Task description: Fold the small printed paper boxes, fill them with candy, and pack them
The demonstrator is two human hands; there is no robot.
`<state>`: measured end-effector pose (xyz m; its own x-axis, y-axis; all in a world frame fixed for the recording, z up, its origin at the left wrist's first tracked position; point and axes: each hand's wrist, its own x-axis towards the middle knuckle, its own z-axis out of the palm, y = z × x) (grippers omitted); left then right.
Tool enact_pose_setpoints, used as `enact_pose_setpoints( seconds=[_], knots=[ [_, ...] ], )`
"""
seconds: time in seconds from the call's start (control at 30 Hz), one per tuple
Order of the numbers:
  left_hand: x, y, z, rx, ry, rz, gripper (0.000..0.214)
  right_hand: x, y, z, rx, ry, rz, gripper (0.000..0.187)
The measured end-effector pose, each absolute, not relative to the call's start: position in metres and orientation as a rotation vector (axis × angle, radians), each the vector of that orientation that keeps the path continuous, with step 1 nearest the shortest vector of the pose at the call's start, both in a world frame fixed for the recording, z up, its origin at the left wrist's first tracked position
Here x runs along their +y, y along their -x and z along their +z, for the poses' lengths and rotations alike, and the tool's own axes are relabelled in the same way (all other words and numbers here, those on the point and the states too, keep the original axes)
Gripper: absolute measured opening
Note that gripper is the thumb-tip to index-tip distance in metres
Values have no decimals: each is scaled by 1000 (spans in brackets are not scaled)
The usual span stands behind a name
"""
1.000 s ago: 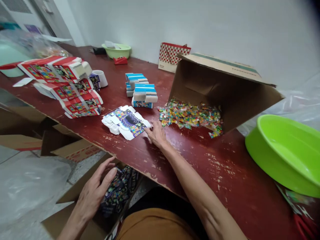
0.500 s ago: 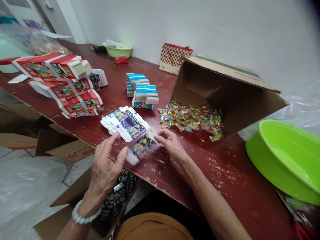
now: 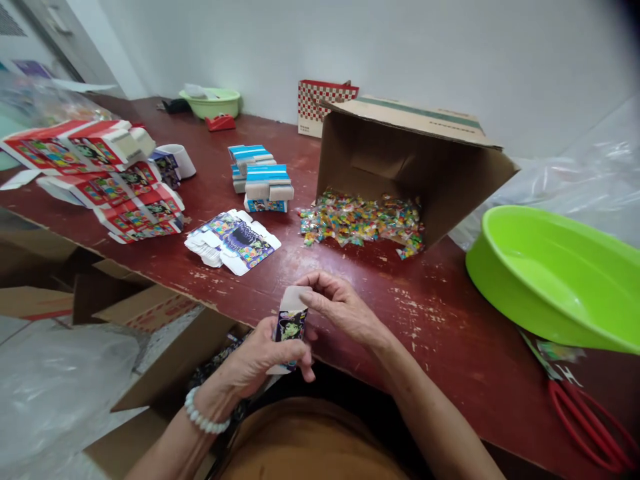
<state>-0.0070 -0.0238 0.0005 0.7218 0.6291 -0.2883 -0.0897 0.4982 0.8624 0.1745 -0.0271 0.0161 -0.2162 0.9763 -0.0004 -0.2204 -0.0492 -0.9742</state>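
My left hand (image 3: 260, 357) grips a small purple printed carton (image 3: 290, 328), held upright at the table's near edge. My right hand (image 3: 340, 308) pinches the carton's open top flap. Just beyond lies a stack of flat purple carton blanks (image 3: 233, 241) on the worn red table (image 3: 450, 340). A brown cardboard box (image 3: 410, 160) lies on its side further back, and a heap of small colourful wrapped candies (image 3: 360, 223) spills out of its mouth.
Red flat cartons (image 3: 100, 180) are piled at the left, blue-and-white ones (image 3: 260, 183) in the middle. A green basin (image 3: 560, 280) and red scissors (image 3: 585, 413) sit at the right. An open cardboard box (image 3: 165, 373) of filled cartons stands on the floor below.
My right hand took one flat blank off the stack and my left hand came up from the floor box; both drew it toward me and it now stands opened into a carton.
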Motion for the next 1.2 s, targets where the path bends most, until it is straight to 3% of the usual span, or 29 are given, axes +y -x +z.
enact_pose_setpoints(
  seconds=[0.13,0.23,0.3,0.43,0.53,0.6,0.77,0.87,1.07,1.13,1.2],
  knots=[
    [-28,-1,4,779,-974,612,24,-40,-168,9,-1071,926,1452,47],
    [-28,-7,1,848,-981,710,23,-48,-162,4,-1040,1027,1468,26],
    [-27,-10,-2,878,-1007,735,26,-50,-159,4,-1068,1167,1309,21],
    [-30,-10,-3,922,-1077,882,52,-47,-159,4,-1160,1336,1002,16],
    [-35,-8,1,994,-1128,1049,70,-46,-156,-1,-1057,1324,1027,36],
    [-38,-7,3,1021,-1182,1090,65,-46,-153,-7,-995,1257,1062,42],
    [-33,2,-4,1002,-1236,1050,32,-48,-151,-14,-1053,1141,1128,19],
    [-29,6,-9,974,-1197,981,21,-45,-158,-13,-1058,1189,1217,22],
    [-26,4,-9,969,-1200,942,20,-33,-166,-6,-871,1113,1430,40],
    [-26,3,-9,959,-1200,965,22,-32,-165,-6,-927,1097,1446,35],
    [-27,3,-8,940,-1117,995,38,-34,-163,-9,-982,1088,1422,28]
  ],
)
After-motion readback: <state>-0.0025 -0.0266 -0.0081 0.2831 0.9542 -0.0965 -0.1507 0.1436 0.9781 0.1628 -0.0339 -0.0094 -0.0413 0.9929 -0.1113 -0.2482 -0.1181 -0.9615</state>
